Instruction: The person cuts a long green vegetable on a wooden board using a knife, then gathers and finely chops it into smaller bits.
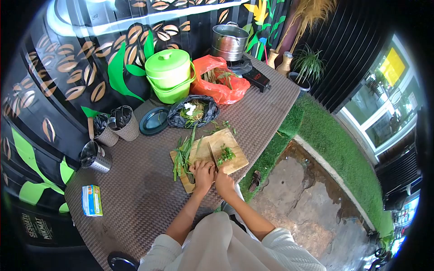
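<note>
A wooden cutting board (234,143) lies near the table's front edge. My right hand (224,182) is wrapped round the handle of a knife (212,155), its blade pointing away from me over the board. Just left of the blade, my left hand (203,173) is closed, with curled fingers pressed down on the board; what lies beneath them is too small to make out. Chopped greens (226,154) are piled right of the blade. Long green leaves (182,153) lie across the board's left side.
Behind the board are a black plastic bag (174,118) with scraps, a dark plate (154,120), a green lidded bucket (168,74), a red bag (221,94) and a pot (229,43) on a stove. Utensil holders (128,128) and a tissue pack (92,200) are left.
</note>
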Demonstrator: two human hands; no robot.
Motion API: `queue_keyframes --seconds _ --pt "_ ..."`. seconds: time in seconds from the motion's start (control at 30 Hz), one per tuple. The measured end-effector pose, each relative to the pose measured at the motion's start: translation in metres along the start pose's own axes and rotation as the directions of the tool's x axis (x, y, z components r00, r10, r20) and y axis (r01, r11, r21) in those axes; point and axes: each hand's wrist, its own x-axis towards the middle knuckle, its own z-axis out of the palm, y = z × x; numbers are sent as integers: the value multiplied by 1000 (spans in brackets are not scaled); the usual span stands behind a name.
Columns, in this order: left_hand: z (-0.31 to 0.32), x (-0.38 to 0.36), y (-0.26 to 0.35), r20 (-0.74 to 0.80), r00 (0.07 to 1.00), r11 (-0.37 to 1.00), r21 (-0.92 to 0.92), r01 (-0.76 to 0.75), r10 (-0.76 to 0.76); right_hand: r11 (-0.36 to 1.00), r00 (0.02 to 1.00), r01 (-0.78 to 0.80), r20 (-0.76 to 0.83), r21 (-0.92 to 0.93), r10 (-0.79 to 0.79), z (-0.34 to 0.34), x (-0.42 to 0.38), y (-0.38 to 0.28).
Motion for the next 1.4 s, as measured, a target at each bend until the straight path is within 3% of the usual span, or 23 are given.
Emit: queue_keyframes --seconds 0.17,0.23,0.47,0.53,0.63,0.77,0.83,0.93,1.03,1.23,1.4 --pt "1 -1 0 0 1000 1000 17 7 -7 996 996 71 50 48 -74 -10 14 7" --pt "0 -1 0 -10 1000 999 -44 11 -11 992 998 3 69 127 -11 -8 3 5" --pt "-1 -4 -5 -35 998 995 -74 -60 57 991 997 -53 60 126 46 -16 13 0" --pt "-3 -4 -5 66 997 995 -95 37 -31 995 996 -8 94 98 -1 -18 18 3" --pt "-3 -4 -2 24 998 984 -164 65 -62 994 995 9 98 113 -21 -25 8 3" --pt "-4 -4 -2 67 997 992 -116 48 -41 997 998 -47 53 66 44 3 4 5" --pt "-3 -4 -2 74 996 989 -136 50 -40 998 999 48 9 26 -48 1 11 6" --pt "-4 -5 -2 46 999 989 -144 29 -23 998 997 33 68 46 -36 -10 11 3" --pt "-4 -4 -2 37 999 993 -120 20 -16 1000 1000 -18 26 -21 18 -2 -5 -5" --pt "-5 -5 -2 53 998 990 -136 32 -25 999 999 28 22 41 -29 -1 12 -4" --pt "-2 -4 -2 40 999 994 -108 25 -21 998 996 -58 74 33 55 -1 5 -8"
